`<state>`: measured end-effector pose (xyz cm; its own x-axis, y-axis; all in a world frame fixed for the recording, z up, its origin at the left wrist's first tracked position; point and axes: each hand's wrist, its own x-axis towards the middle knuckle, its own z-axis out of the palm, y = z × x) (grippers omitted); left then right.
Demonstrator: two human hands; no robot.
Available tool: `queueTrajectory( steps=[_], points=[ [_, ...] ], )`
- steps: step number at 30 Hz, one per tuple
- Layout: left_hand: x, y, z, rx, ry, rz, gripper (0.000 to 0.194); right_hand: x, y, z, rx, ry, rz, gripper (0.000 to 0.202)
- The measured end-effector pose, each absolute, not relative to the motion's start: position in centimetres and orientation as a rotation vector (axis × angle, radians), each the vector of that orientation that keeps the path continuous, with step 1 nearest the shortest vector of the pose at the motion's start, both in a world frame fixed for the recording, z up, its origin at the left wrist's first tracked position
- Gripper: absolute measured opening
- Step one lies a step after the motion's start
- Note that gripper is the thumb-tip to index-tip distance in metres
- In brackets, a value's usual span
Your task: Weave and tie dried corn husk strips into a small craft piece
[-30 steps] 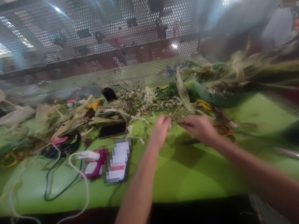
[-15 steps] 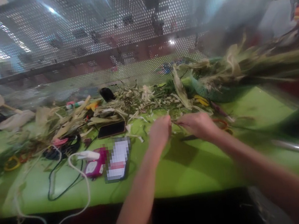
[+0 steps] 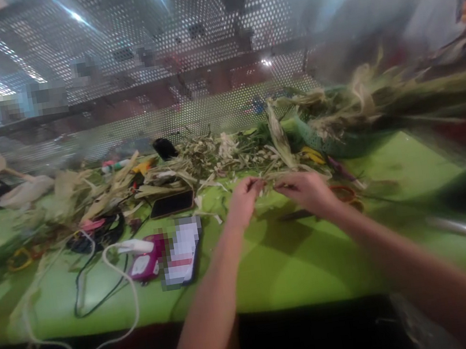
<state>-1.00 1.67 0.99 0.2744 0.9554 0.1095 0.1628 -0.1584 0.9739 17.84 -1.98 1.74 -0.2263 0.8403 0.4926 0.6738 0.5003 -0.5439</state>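
Note:
Over the green table (image 3: pixel 266 280), my left hand (image 3: pixel 246 197) and my right hand (image 3: pixel 304 188) face each other with a small gap between their fingertips. Both are closed in a pinch. Whatever lies between the fingers is too small and blurred to name. Just beyond them spreads a heap of dried plant scraps (image 3: pixel 229 147), with a long pale husk (image 3: pixel 279 132) leaning out of it. Scissors with orange handles (image 3: pixel 345 193) lie under and beside my right hand, partly hidden by it.
Left of my hands lie a dark phone (image 3: pixel 171 203), a lit phone (image 3: pixel 183 251) and a magenta box (image 3: pixel 148 260) with a white cable (image 3: pixel 136 294). A green basket (image 3: pixel 319 135) of dry leaves stands behind right. Another person (image 3: pixel 437 15) is at the far right.
My fingertips have shifted slightly and the fingers of both hands show a little more. Both hands stay at about the same spot. The view has tilted slightly.

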Motion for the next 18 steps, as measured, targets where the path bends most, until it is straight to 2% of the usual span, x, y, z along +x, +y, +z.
queueTrajectory(
  steps=[5,10,15,18],
  points=[
    [-0.2,1.3,0.8,1.755,1.343,0.978,0.019,16.3,-3.0,1.2,-1.292,-2.118,0.101,0.024],
    [-0.1,0.9,0.6,2.124,1.477,0.908,0.018,16.3,-3.0,1.1,-1.313,-2.177,0.091,0.025],
    [-0.5,0.6,1.5,2.467,1.337,0.713,0.023,18.4,-2.4,2.4,-1.336,-2.112,0.057,0.021],
    [-0.8,0.4,2.3,2.435,1.099,0.605,0.02,19.8,-1.7,3.0,-1.309,-2.078,0.168,0.016]
  ],
)
